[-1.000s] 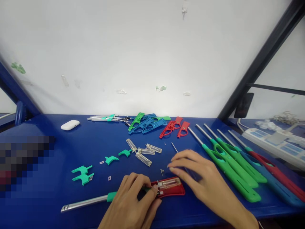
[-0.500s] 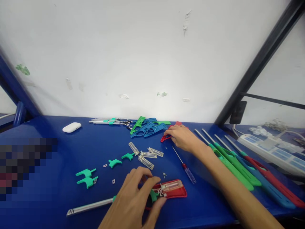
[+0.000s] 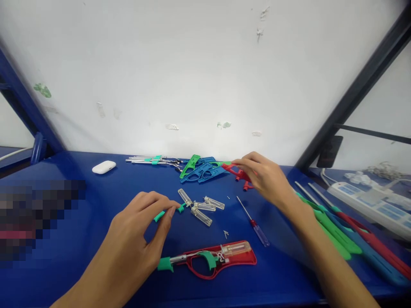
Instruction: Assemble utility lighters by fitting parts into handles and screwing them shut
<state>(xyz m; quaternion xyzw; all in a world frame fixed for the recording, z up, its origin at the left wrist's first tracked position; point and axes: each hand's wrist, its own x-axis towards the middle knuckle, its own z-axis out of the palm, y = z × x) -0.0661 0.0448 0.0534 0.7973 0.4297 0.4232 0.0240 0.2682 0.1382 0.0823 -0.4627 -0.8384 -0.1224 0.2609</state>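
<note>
My right hand [image 3: 265, 177], above the far side of the blue table, pinches a red plastic lighter handle half [image 3: 237, 172] with small pegs. My left hand [image 3: 141, 231] hovers over the table holding nothing I can see, thumb and index tips slightly apart beside a small teal trigger [image 3: 181, 208]. In front of it rests an open red lighter handle shell [image 3: 239, 258], untouched. The shell carries a clear fuel tank [image 3: 237, 249], a teal trigger [image 3: 209, 259], white wires and a metal tube [image 3: 178, 259] with a teal collar. My left hand hides the tube's far end.
Several clear tanks [image 3: 205, 206] lie mid-table near a screwdriver [image 3: 257, 229] and small screws [image 3: 226, 233]. Blue and green handle halves [image 3: 202, 171] and metal rods [image 3: 150, 160] are at the back. Assembled lighters [image 3: 362, 244] line the right, by a power strip [image 3: 362, 203].
My left hand has let go of the red shell assembly and moved up and left. My right hand has lifted the red handle half off the table.
</note>
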